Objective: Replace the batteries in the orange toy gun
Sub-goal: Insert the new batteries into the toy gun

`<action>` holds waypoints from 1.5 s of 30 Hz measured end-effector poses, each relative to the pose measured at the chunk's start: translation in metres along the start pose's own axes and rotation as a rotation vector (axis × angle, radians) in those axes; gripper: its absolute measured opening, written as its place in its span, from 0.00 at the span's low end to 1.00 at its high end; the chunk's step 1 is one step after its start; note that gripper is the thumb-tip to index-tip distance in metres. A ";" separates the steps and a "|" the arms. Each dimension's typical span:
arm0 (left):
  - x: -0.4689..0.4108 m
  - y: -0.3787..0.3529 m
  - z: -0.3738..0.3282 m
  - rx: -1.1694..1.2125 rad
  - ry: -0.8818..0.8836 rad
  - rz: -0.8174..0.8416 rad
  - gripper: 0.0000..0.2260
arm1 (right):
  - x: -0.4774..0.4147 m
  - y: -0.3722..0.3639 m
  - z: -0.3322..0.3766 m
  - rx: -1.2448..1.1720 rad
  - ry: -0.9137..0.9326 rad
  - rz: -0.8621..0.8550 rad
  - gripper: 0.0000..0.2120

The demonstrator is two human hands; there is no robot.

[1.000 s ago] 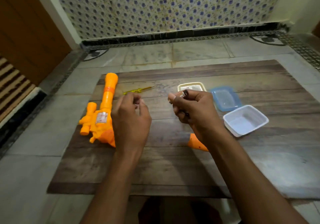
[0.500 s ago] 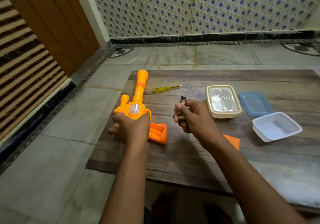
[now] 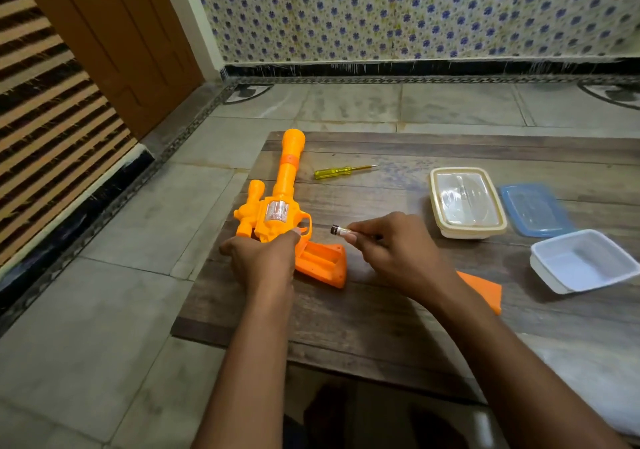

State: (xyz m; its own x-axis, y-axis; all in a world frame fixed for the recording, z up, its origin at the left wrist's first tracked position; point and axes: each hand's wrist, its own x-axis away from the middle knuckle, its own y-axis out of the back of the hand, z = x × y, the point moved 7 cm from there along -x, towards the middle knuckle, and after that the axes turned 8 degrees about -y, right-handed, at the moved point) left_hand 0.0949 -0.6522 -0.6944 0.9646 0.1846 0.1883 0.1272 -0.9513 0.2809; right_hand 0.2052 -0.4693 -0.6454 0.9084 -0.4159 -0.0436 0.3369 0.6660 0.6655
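The orange toy gun (image 3: 281,202) lies on the wooden board (image 3: 381,310), barrel pointing away, its grip open and showing an empty battery compartment (image 3: 320,263). My left hand (image 3: 265,263) grips the gun's body just behind the trigger. My right hand (image 3: 394,252) pinches a battery (image 3: 338,231), its dark end pointing left toward the gun, a little above the open grip. The orange battery cover (image 3: 483,291) lies on the board behind my right forearm.
A yellow screwdriver (image 3: 341,171) lies beyond the gun. To the right stand a cream-rimmed closed container (image 3: 465,202), a blue lid (image 3: 535,209) and an open white tub (image 3: 585,261). Tiled floor surrounds the board; a door stands at far left.
My left hand took hold of the gun and keeps it. My right hand tipped the battery from upright to level and brought it closer to the open grip. The camera view swung left.
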 end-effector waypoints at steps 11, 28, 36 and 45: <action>0.006 -0.010 -0.005 0.226 -0.038 0.080 0.13 | 0.000 0.001 0.007 0.033 0.064 -0.037 0.09; 0.016 -0.026 0.001 0.292 0.060 0.206 0.10 | -0.001 0.005 0.007 0.034 0.060 0.001 0.07; 0.015 -0.026 0.004 0.324 0.083 0.207 0.14 | -0.003 0.004 0.009 -0.102 0.049 0.010 0.03; 0.016 -0.028 0.000 0.405 0.109 0.226 0.18 | 0.000 0.002 0.017 -0.021 0.119 0.028 0.05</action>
State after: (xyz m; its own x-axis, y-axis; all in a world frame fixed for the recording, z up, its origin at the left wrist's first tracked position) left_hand 0.1067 -0.6230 -0.6990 0.9514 -0.0334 0.3061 0.0181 -0.9863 -0.1638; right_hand 0.2018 -0.4790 -0.6316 0.9400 -0.3214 -0.1147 0.3153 0.6897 0.6518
